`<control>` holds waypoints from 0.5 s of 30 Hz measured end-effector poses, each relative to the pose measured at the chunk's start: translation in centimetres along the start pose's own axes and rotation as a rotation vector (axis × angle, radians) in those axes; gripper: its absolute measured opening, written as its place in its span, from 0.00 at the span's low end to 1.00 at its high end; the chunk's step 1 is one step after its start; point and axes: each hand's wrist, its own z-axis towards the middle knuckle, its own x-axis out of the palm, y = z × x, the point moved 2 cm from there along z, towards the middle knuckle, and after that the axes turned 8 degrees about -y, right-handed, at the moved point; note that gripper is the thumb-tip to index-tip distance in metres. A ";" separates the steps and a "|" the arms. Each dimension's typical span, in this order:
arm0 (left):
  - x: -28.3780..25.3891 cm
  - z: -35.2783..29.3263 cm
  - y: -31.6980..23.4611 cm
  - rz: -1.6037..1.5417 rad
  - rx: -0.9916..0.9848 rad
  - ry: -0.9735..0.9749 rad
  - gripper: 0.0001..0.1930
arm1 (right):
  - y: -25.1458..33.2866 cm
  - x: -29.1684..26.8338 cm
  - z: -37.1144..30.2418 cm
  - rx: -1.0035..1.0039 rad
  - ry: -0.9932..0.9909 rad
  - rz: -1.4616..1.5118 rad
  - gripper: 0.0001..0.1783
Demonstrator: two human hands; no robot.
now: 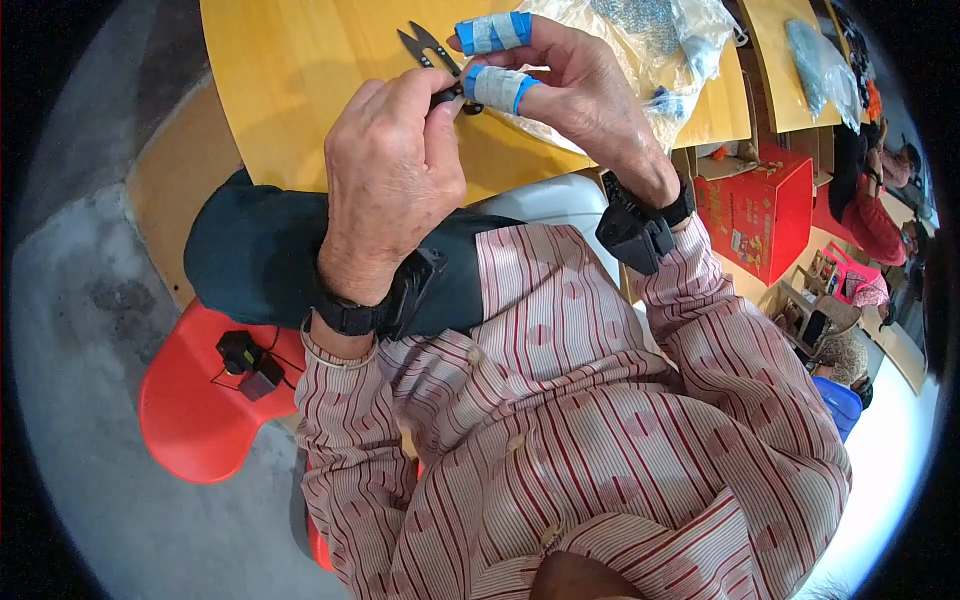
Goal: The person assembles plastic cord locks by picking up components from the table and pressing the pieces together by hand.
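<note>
A pair of thread snips [437, 60] with metal blades and black handles shows at the yellow table's near side, blades pointing away from me. My left hand [395, 165] is closed in a pinch over the handles; whether it grips them or they lie on the table beneath, I cannot tell. My right hand [585, 100] reaches in from the right, its thumb and index finger wrapped in blue and whitish tape. Its fingertips come together close to the left ones. Whatever is between the fingers is too small or hidden to make out.
Clear plastic bags [650, 50] with small bluish pieces lie on the yellow table [290, 75], right of my hands. A red box [757, 212] stands farther right. On the left, a red stool [190, 410] bears a small black device with cables. Other people sit at the far right.
</note>
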 end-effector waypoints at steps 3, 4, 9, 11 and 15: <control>0.0 0.0 -0.1 0.011 0.005 0.003 0.07 | 0.2 0.0 -0.1 0.014 0.002 -0.076 0.17; -0.1 0.0 -0.1 0.020 0.009 -0.001 0.07 | 0.3 0.1 -0.1 0.013 0.003 -0.075 0.17; 0.1 -0.1 0.1 0.047 0.018 0.006 0.07 | 0.0 0.5 -0.2 -0.031 -0.039 -0.006 0.17; 0.2 -0.2 0.2 -0.012 -0.010 0.001 0.08 | -0.4 0.7 -0.3 -0.039 -0.052 0.073 0.17; 0.0 -0.4 0.5 -0.107 -0.151 0.026 0.07 | -0.3 0.9 -0.4 -0.035 -0.045 0.168 0.16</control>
